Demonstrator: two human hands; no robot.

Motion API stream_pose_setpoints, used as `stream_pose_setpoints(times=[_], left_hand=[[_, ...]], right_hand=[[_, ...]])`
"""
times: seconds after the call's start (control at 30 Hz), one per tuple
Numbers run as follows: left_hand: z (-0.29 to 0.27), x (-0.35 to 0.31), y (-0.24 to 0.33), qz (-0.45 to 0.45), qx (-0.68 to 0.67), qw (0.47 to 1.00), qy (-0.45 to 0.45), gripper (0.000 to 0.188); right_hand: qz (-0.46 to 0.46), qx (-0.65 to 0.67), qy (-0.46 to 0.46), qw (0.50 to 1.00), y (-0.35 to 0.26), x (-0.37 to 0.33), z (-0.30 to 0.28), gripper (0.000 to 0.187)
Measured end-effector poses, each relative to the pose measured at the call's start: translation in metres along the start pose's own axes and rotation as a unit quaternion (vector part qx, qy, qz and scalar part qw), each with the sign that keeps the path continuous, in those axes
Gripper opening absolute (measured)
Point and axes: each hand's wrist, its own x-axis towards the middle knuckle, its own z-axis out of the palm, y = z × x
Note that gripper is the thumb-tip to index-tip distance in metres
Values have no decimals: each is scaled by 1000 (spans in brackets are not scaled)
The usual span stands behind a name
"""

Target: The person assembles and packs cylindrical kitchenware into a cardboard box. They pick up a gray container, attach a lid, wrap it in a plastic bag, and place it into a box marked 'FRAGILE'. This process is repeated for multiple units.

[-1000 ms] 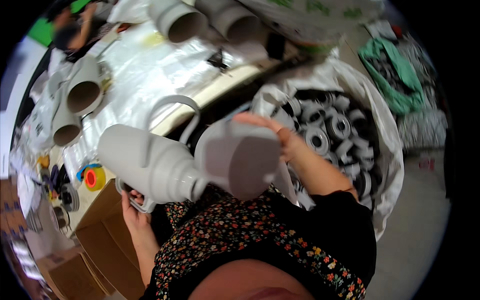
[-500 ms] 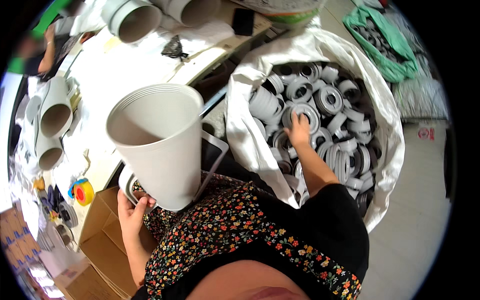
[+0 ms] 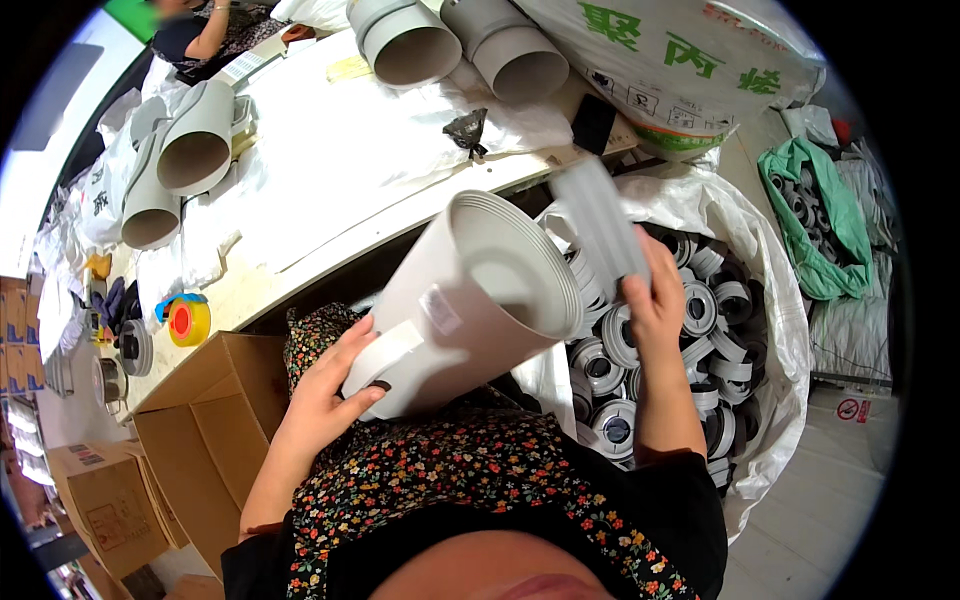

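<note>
The left hand [image 3: 328,390] was curled around the handle [image 3: 388,350] of a tilted grey jug body [image 3: 470,362]. The right hand [image 3: 657,295] pinched a blurred ribbed lid [image 3: 597,220] just right of the jug body's open mouth. Right of the jug body stood a white sack [image 3: 782,425] of grey threaded parts [image 3: 615,428]; left of it, a cardboard box [image 3: 225,430].

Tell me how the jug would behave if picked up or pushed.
Probably light for its size: the jug is hollow and open-mouthed. Likely stiff, since its rim looks evenly round. On its side, it may roll until the handle stops it.
</note>
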Motion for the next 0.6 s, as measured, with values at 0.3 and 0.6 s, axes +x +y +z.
stream_pose_setpoints(times=[0.3,0.6], left_hand=[[-22,-7,-25,-42,-68,996,34,51],[-11,-26,-27,-41,-54,996,61,38]], right_hand=[[-222,86,-109,965,-73,52,37,39],[-178,75,-134,972,-83,52,55,39]])
